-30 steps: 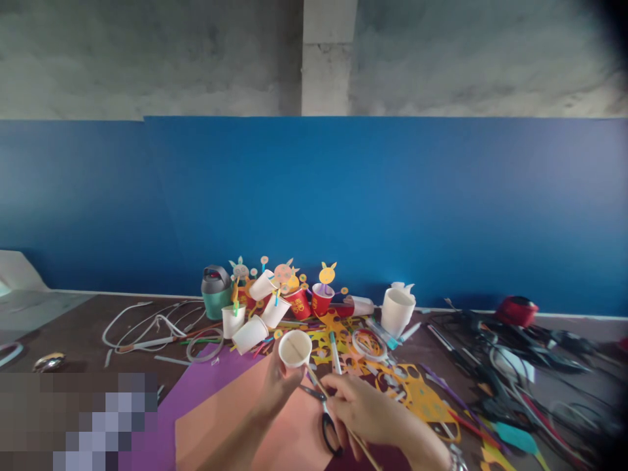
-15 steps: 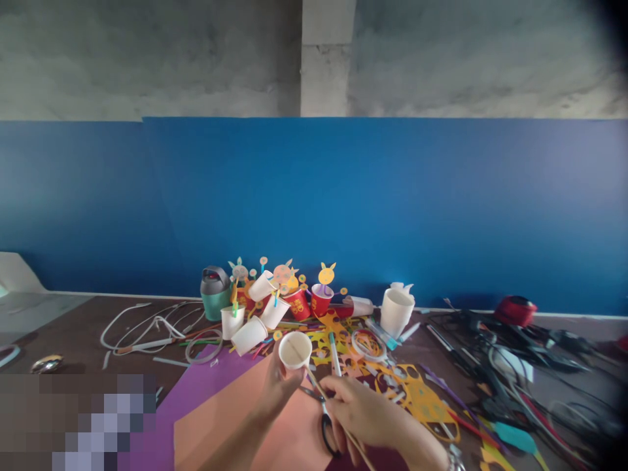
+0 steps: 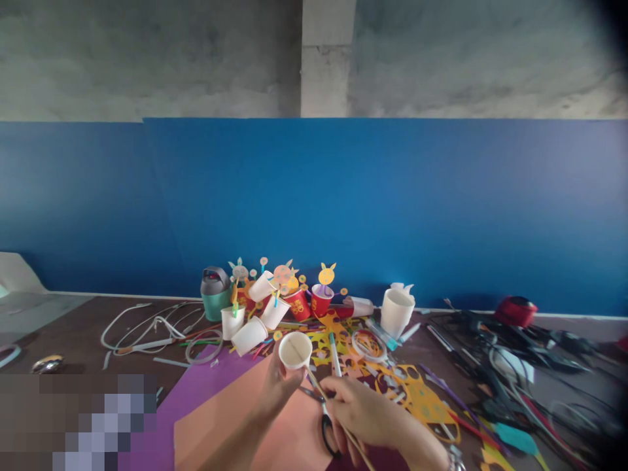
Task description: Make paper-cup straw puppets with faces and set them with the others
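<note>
My left hand is wrapped around a white paper cup, tilted so that its mouth faces me. Pinched in my right hand is a thin wooden stick, whose upper end meets the cup's near rim. A thin line, like the stick's tip, shows inside the cup; whether the stick pierces the wall I cannot tell. Beneath my right hand, partly covered, are scissors with a dark handle. Orange paper lies under both hands, over a purple sheet.
Behind stand white and red paper cups with paper animal faces, beside a green-grey container. Stacked white cups, a tape roll and yellow paper scraps lie right. Black tools and cables crowd the far right; a white cable lies left.
</note>
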`<control>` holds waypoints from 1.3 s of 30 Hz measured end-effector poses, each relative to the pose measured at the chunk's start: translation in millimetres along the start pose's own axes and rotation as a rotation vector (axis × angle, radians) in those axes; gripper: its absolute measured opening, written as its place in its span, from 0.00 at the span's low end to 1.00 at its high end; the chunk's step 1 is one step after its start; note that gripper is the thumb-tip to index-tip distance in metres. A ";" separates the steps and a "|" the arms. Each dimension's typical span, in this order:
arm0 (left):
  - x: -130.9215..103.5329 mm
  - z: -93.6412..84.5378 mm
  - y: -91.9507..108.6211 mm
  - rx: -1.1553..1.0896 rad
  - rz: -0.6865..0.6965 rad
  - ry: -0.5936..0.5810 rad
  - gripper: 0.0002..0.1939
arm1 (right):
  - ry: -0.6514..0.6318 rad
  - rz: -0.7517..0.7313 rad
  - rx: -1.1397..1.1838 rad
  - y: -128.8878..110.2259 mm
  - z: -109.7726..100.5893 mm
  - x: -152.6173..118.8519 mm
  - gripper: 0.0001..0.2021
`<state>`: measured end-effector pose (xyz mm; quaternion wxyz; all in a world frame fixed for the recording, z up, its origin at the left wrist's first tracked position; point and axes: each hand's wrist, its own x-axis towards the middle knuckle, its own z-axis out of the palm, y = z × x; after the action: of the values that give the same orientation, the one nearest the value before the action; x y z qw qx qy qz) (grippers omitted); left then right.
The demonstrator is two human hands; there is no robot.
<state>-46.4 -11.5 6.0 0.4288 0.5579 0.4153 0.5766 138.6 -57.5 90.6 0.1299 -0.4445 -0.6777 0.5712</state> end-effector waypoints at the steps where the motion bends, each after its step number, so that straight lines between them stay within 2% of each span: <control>1: -0.3 0.1 0.1 0.002 -0.003 -0.001 0.27 | 0.002 -0.001 0.002 0.4 0.3 0.2 0.10; 6: 0.3 1.2 0.4 0.001 -0.006 -0.012 0.23 | 0.020 -0.005 0.037 1.9 4.4 3.4 0.08; 10: 2.4 -1.3 4.0 0.023 -0.006 0.022 0.24 | 0.063 -0.026 0.152 0.3 9.8 11.0 0.09; 13: 2.9 -4.3 7.8 0.038 0.002 0.053 0.24 | 0.091 -0.023 0.369 -3.1 8.3 15.9 0.11; 16: 2.7 -5.7 11.2 0.055 -0.011 0.070 0.23 | 0.041 -0.035 0.635 -6.1 -0.5 17.1 0.14; 18: 2.8 -5.4 12.2 0.054 0.001 0.078 0.23 | 0.046 -0.035 0.707 -6.4 -6.2 17.5 0.13; 20: 3.4 -4.8 11.5 0.054 0.028 0.086 0.23 | 0.098 -0.030 0.644 -5.1 -7.9 18.9 0.11; 22: 4.4 -4.5 9.1 0.056 0.050 0.087 0.23 | 0.159 -0.056 0.482 -3.2 -4.5 21.0 0.09; 29: 9.5 -4.9 -3.2 0.094 0.065 0.098 0.22 | 0.458 -0.289 -0.158 -3.9 14.6 16.6 0.10; 31: 10.4 -4.4 -5.1 0.085 0.071 0.084 0.22 | 0.501 -0.320 -0.216 -4.7 14.9 15.1 0.09; 34: 10.1 -4.0 -4.5 0.068 0.072 0.088 0.24 | 0.393 -0.264 -0.041 -4.3 11.4 17.4 0.08; 37: 8.2 -4.6 -0.5 0.064 0.070 0.095 0.24 | 0.202 -0.091 0.380 -2.4 5.7 22.1 0.07; 39: 7.2 -5.3 1.9 0.062 0.058 0.086 0.23 | 0.122 -0.027 0.645 -0.7 2.3 23.9 0.08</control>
<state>-51.8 -5.2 9.7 0.3762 0.5573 0.4346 0.5992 123.1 -41.1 82.6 0.3119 -0.4048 -0.4588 0.7268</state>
